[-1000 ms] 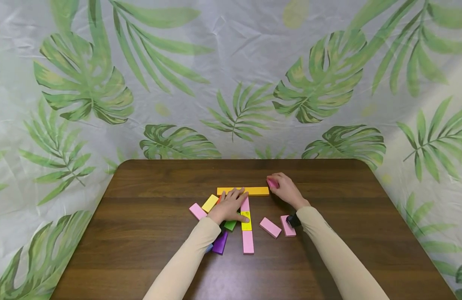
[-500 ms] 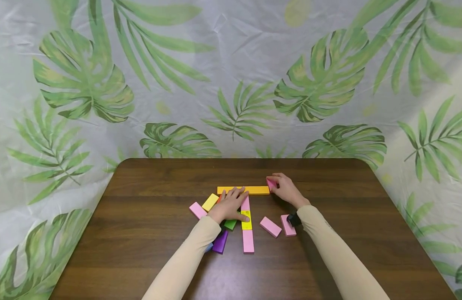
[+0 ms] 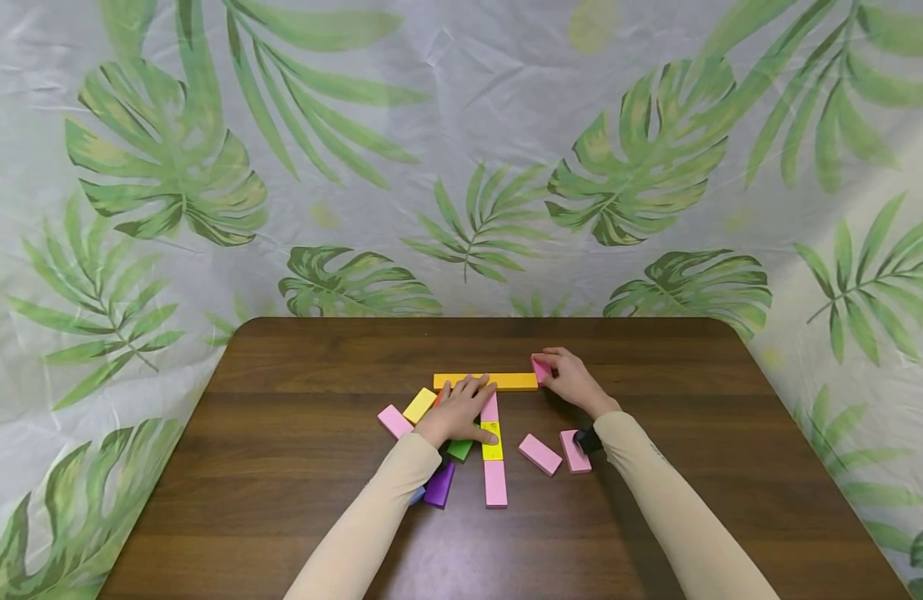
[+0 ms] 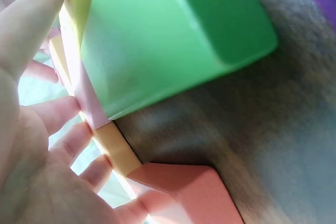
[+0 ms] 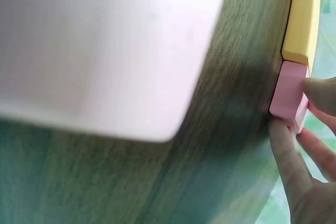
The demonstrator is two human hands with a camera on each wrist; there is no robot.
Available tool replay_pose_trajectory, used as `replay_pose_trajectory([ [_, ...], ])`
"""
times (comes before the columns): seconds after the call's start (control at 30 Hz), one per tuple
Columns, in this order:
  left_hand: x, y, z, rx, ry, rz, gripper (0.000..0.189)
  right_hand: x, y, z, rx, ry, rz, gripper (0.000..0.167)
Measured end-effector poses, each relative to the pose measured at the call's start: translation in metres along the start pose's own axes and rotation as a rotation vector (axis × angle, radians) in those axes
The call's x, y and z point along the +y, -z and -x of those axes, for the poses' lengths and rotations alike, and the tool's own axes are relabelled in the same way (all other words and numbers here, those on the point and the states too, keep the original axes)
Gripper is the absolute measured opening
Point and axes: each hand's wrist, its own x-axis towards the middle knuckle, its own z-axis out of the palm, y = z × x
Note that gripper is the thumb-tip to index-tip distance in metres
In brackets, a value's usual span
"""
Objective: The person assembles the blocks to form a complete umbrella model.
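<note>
The left hand (image 3: 461,412) is spread, fingers extended and pinching nothing, its fingertips against a long, slim orange bar (image 3: 517,382), while the right hand (image 3: 574,379) pinches a small pink rectangular block (image 5: 289,90) between thumb and fingers at that bar's right end; the right wrist view shows block and bar touching. From the left, a light pink oblong block (image 3: 396,422) lies aslant on the dark brown wood-grain table (image 3: 656,533), just beside a pale yellow oblong block (image 3: 419,406). Next, a blue piece (image 3: 417,496) shows only partly past the left sleeve (image 3: 363,533), near a flat purple oblong block (image 3: 440,485). A red block (image 4: 194,187) is mostly covered by the left hand in the head view, and a green block (image 3: 460,450) shows below the palm. Further right, a column runs from the bar toward the person: a pink upper block (image 3: 490,408), a bright yellow block with faint markings (image 3: 493,450) under the thumb, and a pink lower block (image 3: 495,483), end to end. Beyond it, a loose pink block (image 3: 539,455) lies at an angle, near another pink block (image 3: 574,454) partly hidden by the black device (image 3: 587,440) at the right wrist.
</note>
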Motion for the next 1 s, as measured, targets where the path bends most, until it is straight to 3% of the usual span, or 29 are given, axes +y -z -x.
replay_pose_trajectory([
  [0.63, 0.0, 0.001, 0.002, -0.003, -0.008, 0.025, 0.088, 0.003, 0.014, 0.016, 0.029, 0.072, -0.126, 0.041],
  [1.0, 0.0, 0.001, 0.002, -0.004, -0.009, 0.027, 0.088, -0.005, 0.021, 0.042, -0.027, 0.084, -0.126, 0.041],
])
